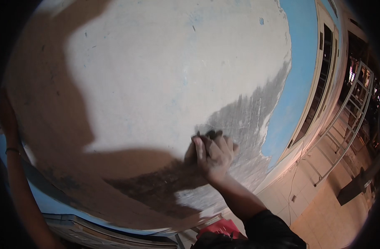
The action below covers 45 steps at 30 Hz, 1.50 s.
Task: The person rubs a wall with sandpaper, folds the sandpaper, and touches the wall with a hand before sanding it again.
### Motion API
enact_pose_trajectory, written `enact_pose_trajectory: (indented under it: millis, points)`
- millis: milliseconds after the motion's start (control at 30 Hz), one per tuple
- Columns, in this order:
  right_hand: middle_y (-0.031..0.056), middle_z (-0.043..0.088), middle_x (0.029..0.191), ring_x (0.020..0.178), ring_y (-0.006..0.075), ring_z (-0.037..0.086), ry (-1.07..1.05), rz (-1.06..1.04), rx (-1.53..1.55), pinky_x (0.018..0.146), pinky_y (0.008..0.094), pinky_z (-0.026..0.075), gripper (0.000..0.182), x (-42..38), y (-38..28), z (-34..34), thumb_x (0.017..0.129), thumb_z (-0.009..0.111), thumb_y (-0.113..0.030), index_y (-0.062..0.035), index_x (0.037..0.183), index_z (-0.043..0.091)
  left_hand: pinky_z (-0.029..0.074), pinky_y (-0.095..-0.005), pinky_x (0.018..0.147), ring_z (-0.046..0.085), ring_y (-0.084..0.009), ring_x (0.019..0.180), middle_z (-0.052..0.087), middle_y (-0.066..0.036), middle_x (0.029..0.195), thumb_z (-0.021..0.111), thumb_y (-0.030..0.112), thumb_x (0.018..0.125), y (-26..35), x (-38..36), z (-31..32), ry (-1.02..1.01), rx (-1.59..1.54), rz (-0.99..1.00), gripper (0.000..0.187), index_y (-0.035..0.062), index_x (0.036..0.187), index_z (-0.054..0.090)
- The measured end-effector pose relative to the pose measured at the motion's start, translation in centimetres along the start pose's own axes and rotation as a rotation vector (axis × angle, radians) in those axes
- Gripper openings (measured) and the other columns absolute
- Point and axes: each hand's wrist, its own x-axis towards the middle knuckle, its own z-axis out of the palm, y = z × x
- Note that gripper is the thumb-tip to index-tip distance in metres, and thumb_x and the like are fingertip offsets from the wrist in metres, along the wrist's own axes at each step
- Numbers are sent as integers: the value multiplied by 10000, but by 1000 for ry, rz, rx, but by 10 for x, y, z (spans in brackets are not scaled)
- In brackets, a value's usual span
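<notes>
My right hand point(217, 153) is closed against the wall point(156, 79), with its fingers bent. Something small and dark shows at the fingertips, but its kind is hidden by the hand and shadow. Around this hand lies a grey, streaked patch point(244, 114) on the whitish wall surface. At the far left, my left hand point(7, 116) is raised beside the wall in deep shadow. A dark band circles that wrist. The left fingers are too dark and too near the view's edge to make out.
Blue paint point(298, 54) with a ragged edge borders the bare area, beside a window frame point(318, 79). A metal ladder point(348, 120) leans at the right above the tiled floor point(310, 199). A dark block-like object point(352, 191) and a red item point(221, 228) are lower down.
</notes>
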Motion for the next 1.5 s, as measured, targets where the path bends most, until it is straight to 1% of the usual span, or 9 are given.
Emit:
enact_pose_trajectory:
  millis: [233,300,500,700,800,933,1033,1267,1500]
  points:
    - [-12,494,644,612,156,451,44,-10,-9,642,308,281,62,25,-7,4,735,695,-185,-131,763,681,359,-360,957,479,-287,1131,505,-172,1221,352,334,952,7,7,-7,1,8,-23,443,14,1235,469]
    - [-26,444,590,559,143,419,67,-39,18,587,317,234,220,0,1,5,702,709,-225,-157,581,538,364,-360,952,485,-288,1126,511,-174,1215,356,335,951,11,8,-8,-2,11,-28,443,12,1230,475]
    - [-34,471,616,584,146,444,99,-58,-11,596,317,258,190,40,-7,7,703,706,-235,-159,604,564,379,-360,939,502,-292,1110,529,-180,1196,366,339,948,16,7,-6,-7,-1,-49,446,5,1214,493]
    - [-33,473,620,596,147,452,71,25,43,603,321,254,183,-5,2,5,696,716,-224,-159,607,570,393,-361,926,519,-295,1094,546,-185,1178,377,343,944,20,13,-9,-22,7,-82,449,-2,1198,511]
    - [-8,511,662,632,162,466,27,0,9,641,311,268,83,0,3,1,735,695,-196,-117,742,668,396,-359,926,520,-295,1096,547,-185,1180,382,343,942,24,15,-11,-24,11,-82,450,-3,1198,512]
    - [-6,509,658,623,155,459,24,-7,31,636,317,265,67,47,-11,3,744,684,-159,-123,702,648,381,-357,953,498,-286,1126,515,-173,1228,382,334,944,17,11,-6,-35,-44,-90,443,11,1228,490]
    - [-19,467,619,578,142,424,130,-26,12,606,333,248,277,25,-1,11,700,709,-181,-153,552,476,367,-358,975,485,-275,1144,489,-162,1261,377,326,947,8,8,-2,-39,-56,-46,437,27,1253,469]
    - [-11,499,633,591,152,441,119,-42,43,619,319,266,134,38,-7,8,748,688,-156,-119,652,602,364,-358,980,476,-268,1156,479,-150,1276,366,293,953,9,18,-5,-24,-3,-2,409,43,1262,463]
    - [-27,427,568,537,135,402,82,-2,40,569,311,220,295,2,5,6,733,690,-177,-162,538,469,375,-364,965,497,-286,1130,509,-144,1247,377,289,949,7,16,-5,31,4,39,401,44,1250,478]
